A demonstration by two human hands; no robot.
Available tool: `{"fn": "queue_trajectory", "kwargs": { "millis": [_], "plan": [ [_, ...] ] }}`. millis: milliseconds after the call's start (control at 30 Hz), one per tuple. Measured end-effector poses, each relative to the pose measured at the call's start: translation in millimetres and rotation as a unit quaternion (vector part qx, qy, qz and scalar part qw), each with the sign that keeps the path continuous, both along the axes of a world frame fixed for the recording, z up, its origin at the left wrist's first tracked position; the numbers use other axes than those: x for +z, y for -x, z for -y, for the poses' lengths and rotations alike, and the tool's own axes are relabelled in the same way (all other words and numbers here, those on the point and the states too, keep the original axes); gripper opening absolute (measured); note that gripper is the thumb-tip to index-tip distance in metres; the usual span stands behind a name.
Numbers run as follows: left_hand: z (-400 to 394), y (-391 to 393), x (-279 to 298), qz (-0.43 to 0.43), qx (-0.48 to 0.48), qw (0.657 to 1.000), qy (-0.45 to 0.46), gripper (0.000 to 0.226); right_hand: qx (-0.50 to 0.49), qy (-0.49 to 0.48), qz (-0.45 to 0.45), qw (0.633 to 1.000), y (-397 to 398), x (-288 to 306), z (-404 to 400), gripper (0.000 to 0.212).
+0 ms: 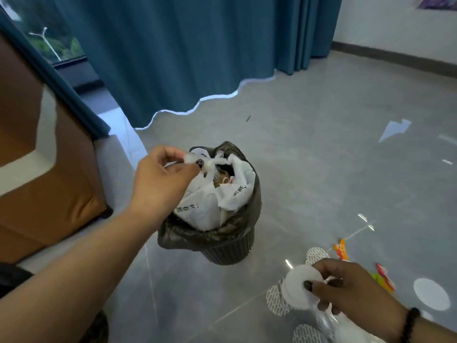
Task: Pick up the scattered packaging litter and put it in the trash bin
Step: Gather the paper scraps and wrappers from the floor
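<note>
Head view looked down on a dark ribbed trash bin [228, 253] lined with a black bag [249, 209] and stuffed with white plastic bags [197, 209]. Over its rim, the left hand [160, 181] pinched a small white scrap of packaging [191, 159] between thumb and fingertips. Near the lower right, the right hand [346, 290] was closed around a round white foam piece [298, 285] and clear plastic wrap [329, 323]. On the grey tiled floor [321, 169] beside it lay orange wrappers [342, 251] and white patterned pads [275, 300].
</note>
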State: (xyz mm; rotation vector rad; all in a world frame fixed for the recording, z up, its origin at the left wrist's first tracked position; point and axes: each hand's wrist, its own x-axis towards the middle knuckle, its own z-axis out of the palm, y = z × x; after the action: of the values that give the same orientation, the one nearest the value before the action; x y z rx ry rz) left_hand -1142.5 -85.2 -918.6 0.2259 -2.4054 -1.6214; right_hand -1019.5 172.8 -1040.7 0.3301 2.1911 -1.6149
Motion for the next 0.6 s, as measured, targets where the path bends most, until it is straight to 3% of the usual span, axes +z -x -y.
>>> {"fn": "queue_trajectory", "kwargs": {
  "millis": [133, 200, 267, 333, 400, 500, 600],
  "plan": [
    [-13.3, 34.1, -13.0, -0.022, 0.034, 0.999, 0.003, 0.019, 0.011, 0.0, -0.007, 1.0, 9.4, 0.3, 20.7, 0.002],
    [-14.9, 42.7, -21.2, -0.008, 0.013, 0.995, 0.094, 0.014, 0.02, -0.001, -0.004, 1.0, 12.8, 0.6, 28.5, 0.002],
    [-11.6, 44.9, -30.7, 0.008, -0.045, 0.974, 0.223, 0.008, 0.022, 0.006, -0.001, 1.0, 16.1, 1.5, 33.7, 0.002],
    [-6.3, 41.0, -35.8, 0.011, -0.084, 0.951, 0.297, 0.01, 0.023, 0.01, -0.005, 1.0, 18.6, 3.4, 37.2, 0.003],
    [-1.0, 33.2, -33.4, -0.013, -0.092, 0.95, 0.299, 0.005, 0.014, 0.019, -0.017, 1.0, 20.5, 7.0, 38.4, 0.002],
    [6.5, 17.4, -28.1, -0.06, -0.121, 0.951, 0.28, 0.029, -0.022, 0.031, -0.052, 0.998, 23.7, 15.2, 35.6, 0.004],
    [8.3, 6.9, -26.9, -0.084, -0.227, 0.908, 0.342, 0.038, -0.079, 0.048, -0.106, 0.99, 30.2, 28.9, 31.0, 0.006]
  ]
}}
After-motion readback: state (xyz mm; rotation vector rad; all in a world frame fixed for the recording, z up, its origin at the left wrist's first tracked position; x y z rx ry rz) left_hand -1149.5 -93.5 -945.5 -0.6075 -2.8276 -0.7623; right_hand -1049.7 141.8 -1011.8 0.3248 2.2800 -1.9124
